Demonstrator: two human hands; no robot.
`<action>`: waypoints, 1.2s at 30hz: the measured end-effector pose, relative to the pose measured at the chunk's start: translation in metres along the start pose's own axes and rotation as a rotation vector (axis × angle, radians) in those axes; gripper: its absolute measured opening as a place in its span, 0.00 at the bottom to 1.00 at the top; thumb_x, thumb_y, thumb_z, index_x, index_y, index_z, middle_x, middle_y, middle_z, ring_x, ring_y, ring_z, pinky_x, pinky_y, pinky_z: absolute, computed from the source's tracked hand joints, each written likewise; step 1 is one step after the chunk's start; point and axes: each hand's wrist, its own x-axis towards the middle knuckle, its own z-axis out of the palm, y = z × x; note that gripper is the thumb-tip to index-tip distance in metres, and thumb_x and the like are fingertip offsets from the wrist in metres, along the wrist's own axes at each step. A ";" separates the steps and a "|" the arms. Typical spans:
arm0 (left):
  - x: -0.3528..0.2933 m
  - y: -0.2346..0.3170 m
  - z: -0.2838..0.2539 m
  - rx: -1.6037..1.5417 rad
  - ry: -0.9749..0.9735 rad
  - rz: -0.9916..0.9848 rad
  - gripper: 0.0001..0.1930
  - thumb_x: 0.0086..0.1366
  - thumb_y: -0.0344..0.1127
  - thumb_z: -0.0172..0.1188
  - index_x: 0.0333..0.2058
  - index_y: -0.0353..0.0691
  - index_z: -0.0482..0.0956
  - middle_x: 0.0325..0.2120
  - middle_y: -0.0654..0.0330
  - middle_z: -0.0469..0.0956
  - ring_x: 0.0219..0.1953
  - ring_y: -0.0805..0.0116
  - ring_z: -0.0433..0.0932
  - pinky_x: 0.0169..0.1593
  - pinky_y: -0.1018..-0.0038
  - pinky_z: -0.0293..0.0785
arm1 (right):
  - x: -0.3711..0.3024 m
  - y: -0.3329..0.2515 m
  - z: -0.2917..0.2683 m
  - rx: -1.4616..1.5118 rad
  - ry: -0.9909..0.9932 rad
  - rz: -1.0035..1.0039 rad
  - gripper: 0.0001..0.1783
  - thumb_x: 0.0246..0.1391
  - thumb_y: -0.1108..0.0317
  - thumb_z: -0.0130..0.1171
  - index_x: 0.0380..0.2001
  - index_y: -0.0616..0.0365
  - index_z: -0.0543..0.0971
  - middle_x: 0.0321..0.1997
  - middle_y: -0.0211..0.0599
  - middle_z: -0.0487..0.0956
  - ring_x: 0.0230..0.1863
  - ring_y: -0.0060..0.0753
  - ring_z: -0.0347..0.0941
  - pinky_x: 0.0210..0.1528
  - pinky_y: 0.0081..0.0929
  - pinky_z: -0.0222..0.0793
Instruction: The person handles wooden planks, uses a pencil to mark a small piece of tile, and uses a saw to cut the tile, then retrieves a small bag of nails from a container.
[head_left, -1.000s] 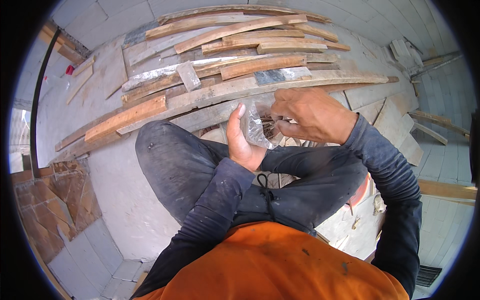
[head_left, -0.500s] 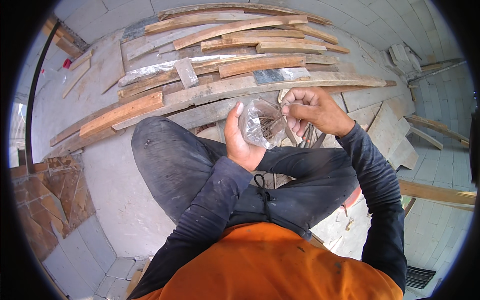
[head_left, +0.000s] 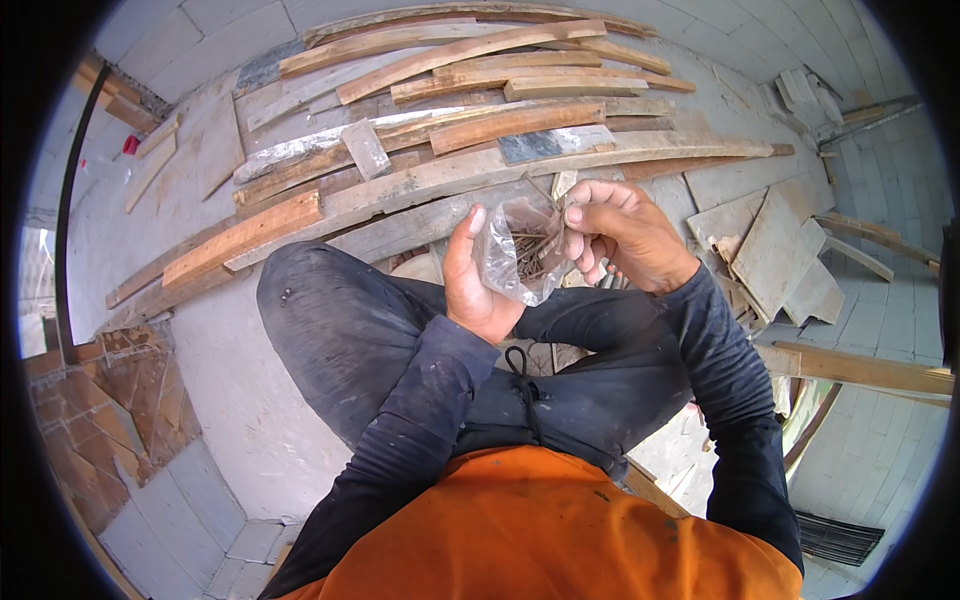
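Observation:
A clear plastic bag [head_left: 497, 262] with its mouth open rests in my left hand [head_left: 477, 290], whose thumb stands up along the bag's left side. Inside the bag lie several thin brown nails [head_left: 535, 250]. My right hand [head_left: 630, 238] is at the bag's right rim, thumb and forefinger pinched together. From that pinch a thin nail [head_left: 541, 190] seems to stick out up and to the left. The other fingers of the right hand are curled, and their tips are partly hidden beside the bag.
Long wooden boards [head_left: 420, 185] lie in rows on the floor ahead, with a short board piece [head_left: 367, 149] across them. Flat panels [head_left: 775, 250] lean at the right. Grey block walls [head_left: 890, 200] stand around, and broken brown tiles [head_left: 110, 400] are at the left.
My right hand has shifted slightly right and down, and a thin nail now shows at its fingertips. The bag's mouth has turned a little, showing more of the nails. The view has shifted slightly.

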 end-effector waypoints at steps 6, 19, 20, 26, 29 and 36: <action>-0.003 0.000 0.003 -0.038 0.022 -0.009 0.31 0.73 0.59 0.50 0.56 0.35 0.78 0.49 0.49 0.83 0.51 0.54 0.82 0.56 0.57 0.79 | -0.006 0.007 -0.004 0.183 -0.019 -0.053 0.08 0.68 0.65 0.59 0.39 0.58 0.78 0.27 0.34 0.82 0.22 0.22 0.78 0.23 0.22 0.78; -0.009 -0.006 0.009 0.232 -0.215 -0.197 0.40 0.70 0.60 0.52 0.62 0.24 0.69 0.56 0.36 0.75 0.55 0.46 0.81 0.55 0.50 0.82 | -0.036 0.036 -0.034 -0.067 0.189 -0.198 0.08 0.64 0.67 0.60 0.37 0.61 0.80 0.27 0.36 0.83 0.24 0.23 0.79 0.26 0.22 0.77; -0.010 -0.007 0.010 0.252 -0.234 -0.230 0.40 0.69 0.60 0.53 0.62 0.23 0.70 0.56 0.38 0.76 0.54 0.47 0.81 0.56 0.53 0.81 | -0.039 0.040 -0.036 -0.093 0.201 -0.187 0.08 0.64 0.67 0.60 0.37 0.62 0.81 0.27 0.35 0.83 0.24 0.22 0.79 0.27 0.21 0.77; -0.011 -0.013 0.010 0.317 -0.180 -0.363 0.44 0.68 0.61 0.54 0.64 0.20 0.66 0.55 0.39 0.77 0.54 0.49 0.81 0.56 0.55 0.81 | -0.045 0.057 -0.040 -0.153 0.251 -0.128 0.08 0.63 0.69 0.62 0.39 0.63 0.82 0.28 0.34 0.84 0.25 0.21 0.79 0.28 0.19 0.77; -0.010 -0.015 0.002 0.271 -0.077 -0.338 0.46 0.68 0.63 0.54 0.64 0.19 0.66 0.57 0.38 0.74 0.53 0.48 0.82 0.52 0.49 0.85 | -0.043 0.059 -0.039 -0.074 0.267 -0.113 0.10 0.64 0.68 0.65 0.42 0.65 0.82 0.31 0.35 0.84 0.26 0.21 0.80 0.29 0.20 0.78; -0.005 -0.017 0.004 0.103 -0.065 -0.341 0.44 0.69 0.65 0.53 0.66 0.26 0.67 0.61 0.44 0.72 0.52 0.50 0.81 0.48 0.48 0.84 | -0.068 0.064 -0.063 0.302 0.307 -0.242 0.18 0.64 0.66 0.67 0.51 0.68 0.80 0.34 0.38 0.84 0.28 0.23 0.81 0.30 0.21 0.82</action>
